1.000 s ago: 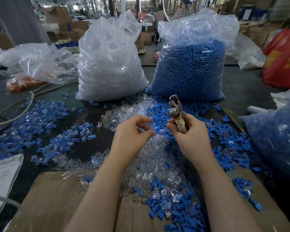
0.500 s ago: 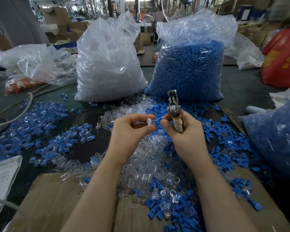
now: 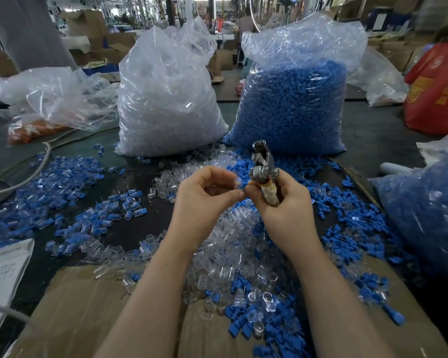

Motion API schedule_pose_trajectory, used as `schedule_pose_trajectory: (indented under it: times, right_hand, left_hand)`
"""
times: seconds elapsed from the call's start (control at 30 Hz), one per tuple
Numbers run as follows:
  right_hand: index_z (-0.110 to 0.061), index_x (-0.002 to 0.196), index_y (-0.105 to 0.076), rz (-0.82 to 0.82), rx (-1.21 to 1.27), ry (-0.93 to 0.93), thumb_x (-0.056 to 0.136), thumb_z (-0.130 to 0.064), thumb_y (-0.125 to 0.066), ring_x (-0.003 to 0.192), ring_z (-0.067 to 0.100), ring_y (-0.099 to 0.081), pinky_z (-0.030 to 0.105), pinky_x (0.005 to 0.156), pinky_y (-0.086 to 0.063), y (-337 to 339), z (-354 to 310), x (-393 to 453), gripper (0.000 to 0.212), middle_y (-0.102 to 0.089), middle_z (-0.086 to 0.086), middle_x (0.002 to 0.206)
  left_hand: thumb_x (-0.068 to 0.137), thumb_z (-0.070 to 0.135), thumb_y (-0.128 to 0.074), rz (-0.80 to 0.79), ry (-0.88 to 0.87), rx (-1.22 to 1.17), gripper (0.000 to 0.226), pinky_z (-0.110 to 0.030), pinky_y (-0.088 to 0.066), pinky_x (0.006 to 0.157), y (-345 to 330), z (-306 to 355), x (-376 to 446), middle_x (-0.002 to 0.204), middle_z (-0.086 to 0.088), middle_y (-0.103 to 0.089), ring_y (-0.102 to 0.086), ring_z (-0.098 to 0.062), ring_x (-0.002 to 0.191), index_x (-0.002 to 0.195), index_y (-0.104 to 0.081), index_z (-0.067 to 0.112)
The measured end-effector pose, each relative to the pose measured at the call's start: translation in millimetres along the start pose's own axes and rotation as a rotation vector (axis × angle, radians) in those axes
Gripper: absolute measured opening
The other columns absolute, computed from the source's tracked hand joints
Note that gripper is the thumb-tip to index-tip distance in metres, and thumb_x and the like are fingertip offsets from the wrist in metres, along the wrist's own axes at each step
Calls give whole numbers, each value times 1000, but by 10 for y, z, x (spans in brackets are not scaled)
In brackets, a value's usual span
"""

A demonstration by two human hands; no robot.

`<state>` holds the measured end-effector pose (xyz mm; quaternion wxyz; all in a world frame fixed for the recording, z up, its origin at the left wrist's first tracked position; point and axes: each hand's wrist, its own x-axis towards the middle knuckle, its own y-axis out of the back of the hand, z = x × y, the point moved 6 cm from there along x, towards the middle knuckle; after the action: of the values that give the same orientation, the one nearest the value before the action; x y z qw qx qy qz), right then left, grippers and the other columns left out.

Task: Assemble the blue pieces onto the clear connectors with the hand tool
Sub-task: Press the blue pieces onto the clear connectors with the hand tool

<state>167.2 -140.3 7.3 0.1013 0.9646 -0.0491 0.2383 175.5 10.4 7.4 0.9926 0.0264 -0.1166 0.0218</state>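
My right hand (image 3: 282, 202) grips a metal hand tool (image 3: 263, 167) by its wrapped handle, jaws pointing up and away. My left hand (image 3: 204, 197) pinches a small clear connector (image 3: 237, 181) at its fingertips, right beside the tool's hinge and touching my right thumb. Whether a blue piece is on that connector is hidden by my fingers. Below both hands lies a heap of loose clear connectors (image 3: 233, 244) mixed with blue pieces (image 3: 264, 326). Finished blue-and-clear parts (image 3: 57, 192) are spread over the dark table to the left.
Two tall plastic bags stand behind the heap: clear connectors (image 3: 166, 99) left, blue pieces (image 3: 295, 107) right. Another bag of blue pieces (image 3: 424, 215) sits at the right edge. Brown cardboard (image 3: 83, 319) covers the near table. A cable (image 3: 44, 156) and paper (image 3: 3, 275) lie left.
My hands have closed together: the left fingertips with the clear connector moved right to the tool's hinge. The tool stayed upright in my right hand.
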Motion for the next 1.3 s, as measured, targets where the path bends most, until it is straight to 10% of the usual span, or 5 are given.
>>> schedule_pose_trajectory:
  times: [0.37, 1.3]
  right_hand:
    - [-26, 88, -66, 17, -81, -56, 88, -23, -71, 76, 17, -65, 44, 73, -54, 23, 74, -9, 7, -69, -4, 78]
    - [-27, 96, -65, -243, -379, -196, 88, -26, -64, 75, 19, -62, 47, 74, -54, 102, 299, 9, 8, -67, -9, 81]
  left_hand:
    - [75, 0, -80, -23, 11, -56, 17, -16, -54, 68, -12, -19, -4, 81, 0, -76, -72, -9, 76, 82, -73, 13]
    - [80, -4, -75, 102, 35, -208, 23, -15, -50, 66, 19, -86, 35, 86, -1, -72, -66, -6, 74, 97, -66, 10]
